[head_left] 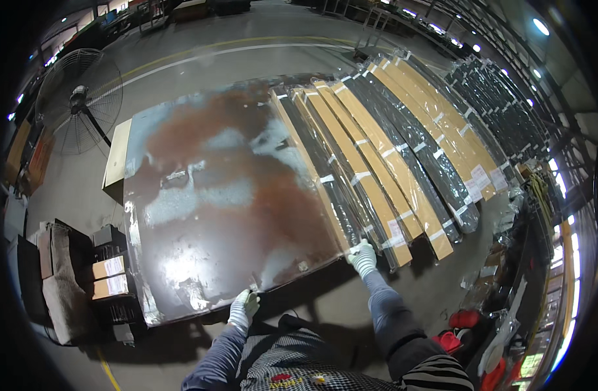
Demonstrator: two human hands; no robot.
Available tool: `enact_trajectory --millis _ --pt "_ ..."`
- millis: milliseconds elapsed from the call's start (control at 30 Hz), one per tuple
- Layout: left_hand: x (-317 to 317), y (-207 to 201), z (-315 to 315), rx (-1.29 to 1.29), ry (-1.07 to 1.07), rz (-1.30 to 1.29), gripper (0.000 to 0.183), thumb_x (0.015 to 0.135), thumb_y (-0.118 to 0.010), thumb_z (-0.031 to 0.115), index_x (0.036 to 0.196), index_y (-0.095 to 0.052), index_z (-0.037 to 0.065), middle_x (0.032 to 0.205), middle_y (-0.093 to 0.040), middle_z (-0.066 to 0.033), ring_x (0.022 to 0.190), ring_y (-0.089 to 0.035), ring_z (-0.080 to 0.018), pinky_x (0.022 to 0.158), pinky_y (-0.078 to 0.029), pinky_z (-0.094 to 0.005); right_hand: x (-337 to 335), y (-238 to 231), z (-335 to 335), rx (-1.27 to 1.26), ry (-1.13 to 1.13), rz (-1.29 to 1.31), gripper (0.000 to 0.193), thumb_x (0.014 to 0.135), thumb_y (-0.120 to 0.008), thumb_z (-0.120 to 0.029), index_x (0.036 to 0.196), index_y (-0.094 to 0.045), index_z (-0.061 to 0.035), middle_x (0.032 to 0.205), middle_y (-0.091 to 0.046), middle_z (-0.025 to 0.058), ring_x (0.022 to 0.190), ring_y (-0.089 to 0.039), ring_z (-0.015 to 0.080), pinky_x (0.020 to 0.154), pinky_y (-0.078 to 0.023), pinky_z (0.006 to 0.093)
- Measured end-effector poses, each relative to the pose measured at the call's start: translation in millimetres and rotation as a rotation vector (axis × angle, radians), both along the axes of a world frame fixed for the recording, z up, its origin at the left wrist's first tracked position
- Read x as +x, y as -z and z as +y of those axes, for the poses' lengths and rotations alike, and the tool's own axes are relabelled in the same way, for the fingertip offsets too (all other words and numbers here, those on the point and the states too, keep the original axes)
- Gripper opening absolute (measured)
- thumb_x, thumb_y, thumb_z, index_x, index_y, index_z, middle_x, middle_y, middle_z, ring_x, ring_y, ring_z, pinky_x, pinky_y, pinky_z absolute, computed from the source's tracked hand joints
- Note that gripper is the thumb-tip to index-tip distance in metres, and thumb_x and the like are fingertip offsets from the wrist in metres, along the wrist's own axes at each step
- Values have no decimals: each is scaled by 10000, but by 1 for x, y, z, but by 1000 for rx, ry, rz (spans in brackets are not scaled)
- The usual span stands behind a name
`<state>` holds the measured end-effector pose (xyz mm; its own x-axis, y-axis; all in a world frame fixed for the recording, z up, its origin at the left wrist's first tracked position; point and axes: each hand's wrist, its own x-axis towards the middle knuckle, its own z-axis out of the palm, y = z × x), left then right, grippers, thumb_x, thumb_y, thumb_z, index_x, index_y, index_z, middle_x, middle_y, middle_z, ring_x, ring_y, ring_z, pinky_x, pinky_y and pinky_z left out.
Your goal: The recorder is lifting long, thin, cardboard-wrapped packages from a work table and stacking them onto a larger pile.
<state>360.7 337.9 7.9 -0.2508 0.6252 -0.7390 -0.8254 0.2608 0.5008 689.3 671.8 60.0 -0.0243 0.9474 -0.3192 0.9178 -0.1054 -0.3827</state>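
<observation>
A large flat table top (237, 215) with brown and pale blue worn patches spreads in front of me. My left hand (244, 307), in a whitish knit glove, is at its near edge with the fingers curled; what they hold, if anything, is hidden. On the right part of the table lies a row of long packages in clear plastic, some with brown cardboard faces, others black. My right hand (362, 259), gloved the same way, is closed on the near end of the leftmost long wrapped package (315, 173). White tape strips cross the packages.
A large caged floor fan (79, 98) stands beyond the table's left side. Dark boxes (108, 244) are stacked at the near left. More black wrapped packages (501, 107) are piled at the far right. Red items (464, 319) and plastic lie low at my right.
</observation>
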Motion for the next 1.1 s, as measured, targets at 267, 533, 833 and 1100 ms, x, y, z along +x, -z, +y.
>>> enact_trajectory --millis 267,533,833,1100 --pt "28 84 21 33 337 1 524 941 -624 411 1315 -560 50 1261 -647 -93 1241 -572 -225 1037 -452 -433 -102 -79 -160 471 -838 141 613 586 -846 -394 1035 -615 -47 1082 -629 143 1079 -574 343 942 -447 452" --pt "90 -36 63 280 149 44 332 873 -721 223 1160 -676 63 963 -726 -58 807 -696 -158 745 -571 -333 74 -56 17 426 -41 -334 789 547 -865 -97 1283 -593 -173 1043 -651 83 939 -650 289 811 -536 417" --pt "34 -76 -15 516 -86 -220 365 859 -761 291 1149 -666 91 941 -710 -32 803 -682 -166 710 -559 -342 -80 -73 -109 -158 -508 696 353 866 -600 5 1213 -557 50 1112 -597 139 1010 -577 254 838 -538 383" --pt "-47 -70 -93 422 -367 -63 366 859 -761 295 1147 -667 89 940 -710 -34 804 -681 -168 710 -557 -342 -193 -20 -222 196 -1036 235 586 723 -759 -217 1229 -537 -25 1153 -606 209 1052 -581 393 948 -460 485"
